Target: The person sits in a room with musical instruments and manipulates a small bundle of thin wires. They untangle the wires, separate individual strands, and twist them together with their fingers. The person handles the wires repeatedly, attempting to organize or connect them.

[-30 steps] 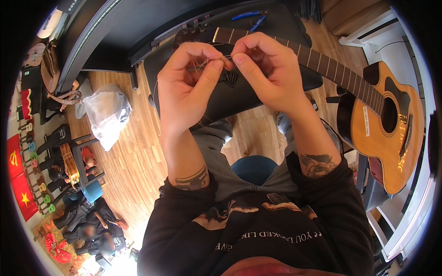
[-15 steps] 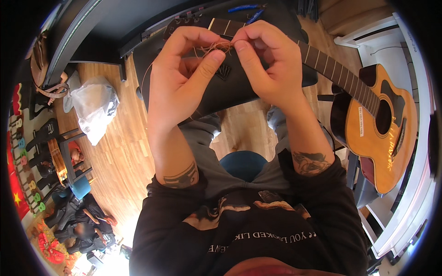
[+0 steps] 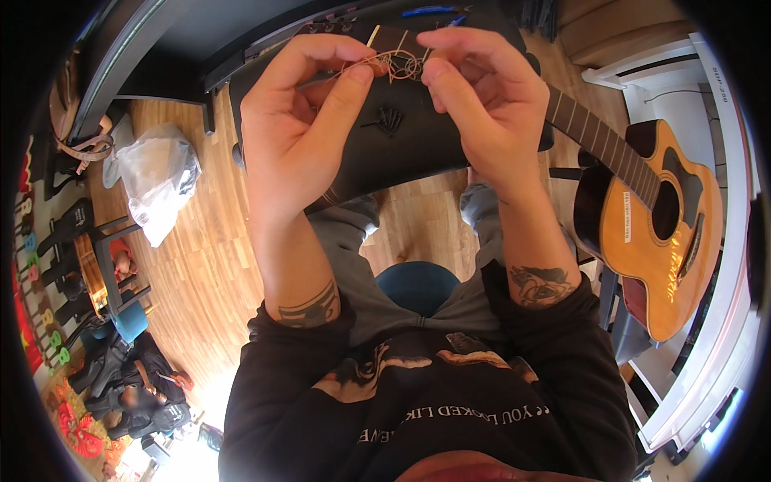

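Tangle of thin coppery strings (image 3: 404, 66) held up above black worktop (image 3: 377, 165); the person's left hand (image 3: 301, 128) pinches it. Right hand (image 3: 490, 104): fingers parted at the tangle's right edge, contact unclear. Black pins (image 3: 390, 121) lie on worktop, blue pliers (image 3: 426, 11) beyond. Guitar (image 3: 662, 301) at right, neck (image 3: 598, 132) partly hidden behind right hand; printed white label (image 3: 627, 215) on it.

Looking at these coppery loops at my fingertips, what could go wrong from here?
1. The thin coppery loops at the left hand cross over one another, so they might snag or kink.
2. Small black pins lie loose on the black bench near the hands; a brush could scatter them.
3. The guitar has its neck passing behind the right hand, so a bump might shift it.
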`<state>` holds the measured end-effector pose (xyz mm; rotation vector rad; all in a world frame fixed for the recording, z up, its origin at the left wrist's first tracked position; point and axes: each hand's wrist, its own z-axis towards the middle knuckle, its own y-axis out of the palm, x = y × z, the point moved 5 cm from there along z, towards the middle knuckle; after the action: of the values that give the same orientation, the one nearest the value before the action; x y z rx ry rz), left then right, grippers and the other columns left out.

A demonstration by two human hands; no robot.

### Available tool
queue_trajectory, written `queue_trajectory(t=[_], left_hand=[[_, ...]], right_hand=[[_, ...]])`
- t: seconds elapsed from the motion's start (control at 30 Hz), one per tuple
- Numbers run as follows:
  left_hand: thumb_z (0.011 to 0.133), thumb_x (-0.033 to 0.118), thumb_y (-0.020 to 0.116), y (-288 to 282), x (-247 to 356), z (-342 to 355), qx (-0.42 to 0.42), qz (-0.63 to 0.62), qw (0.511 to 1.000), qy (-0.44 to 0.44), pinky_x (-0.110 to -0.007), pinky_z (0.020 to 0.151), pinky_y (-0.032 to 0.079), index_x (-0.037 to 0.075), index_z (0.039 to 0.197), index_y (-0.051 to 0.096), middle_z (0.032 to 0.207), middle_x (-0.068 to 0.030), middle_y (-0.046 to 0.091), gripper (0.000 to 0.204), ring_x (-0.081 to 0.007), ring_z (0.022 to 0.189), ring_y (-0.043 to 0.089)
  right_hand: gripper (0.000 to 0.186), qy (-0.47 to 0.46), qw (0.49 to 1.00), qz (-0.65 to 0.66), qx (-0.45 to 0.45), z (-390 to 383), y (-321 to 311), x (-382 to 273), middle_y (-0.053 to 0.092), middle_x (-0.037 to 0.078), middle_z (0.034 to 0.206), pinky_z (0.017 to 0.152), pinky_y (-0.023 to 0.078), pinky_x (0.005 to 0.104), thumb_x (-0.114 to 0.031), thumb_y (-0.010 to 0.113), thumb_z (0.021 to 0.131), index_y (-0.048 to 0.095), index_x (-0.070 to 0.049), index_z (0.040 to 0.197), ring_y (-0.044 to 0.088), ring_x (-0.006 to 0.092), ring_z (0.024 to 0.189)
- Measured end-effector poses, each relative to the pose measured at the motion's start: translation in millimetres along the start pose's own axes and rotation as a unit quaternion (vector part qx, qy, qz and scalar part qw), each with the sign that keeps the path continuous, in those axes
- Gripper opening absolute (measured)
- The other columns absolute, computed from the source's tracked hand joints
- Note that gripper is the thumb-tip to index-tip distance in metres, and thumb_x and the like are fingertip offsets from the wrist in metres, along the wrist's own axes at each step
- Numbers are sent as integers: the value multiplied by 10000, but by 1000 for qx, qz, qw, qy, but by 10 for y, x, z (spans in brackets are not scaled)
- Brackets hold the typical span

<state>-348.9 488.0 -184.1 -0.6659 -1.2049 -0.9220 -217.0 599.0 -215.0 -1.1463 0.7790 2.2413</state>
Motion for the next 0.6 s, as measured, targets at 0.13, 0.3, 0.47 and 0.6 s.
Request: queue_trajectory(t=[0.13,0.3,0.47,0.6], left_hand=[[911,-54,628,-17,-12,-5,9,25,1000,15,-185,744,509,-41,1041,613,957,-65,656,132,-100,871,653],[886,-75,644,-4,-51,-8,-2,68,998,5,-151,658,473,-29,989,614,930,-55,662,116,-59,817,636],[871,-102,641,35,-6,-8,7,14,997,76,-130,559,373,-4,952,621,940,-55,672,128,-18,704,574],[871,-135,583,32,17,-6,-4,73,994,78,-133,557,379,-3,919,602,959,-78,677,142,-29,679,571]], right_hand=[[147,-3,999,-40,-11,-19,30,5,670,-1,877,601,423,170,2,690,866,707,-25,1010,569,26,734],[107,-45,993,-93,-59,-11,16,96,643,-8,847,532,369,170,-31,723,842,696,-27,946,560,27,711],[102,-32,998,-13,-50,3,37,82,641,22,905,582,382,194,-14,712,840,666,-33,928,557,47,765],[81,-33,994,-9,-108,-3,49,18,641,38,914,678,417,231,1,685,853,656,-35,919,570,84,823]])
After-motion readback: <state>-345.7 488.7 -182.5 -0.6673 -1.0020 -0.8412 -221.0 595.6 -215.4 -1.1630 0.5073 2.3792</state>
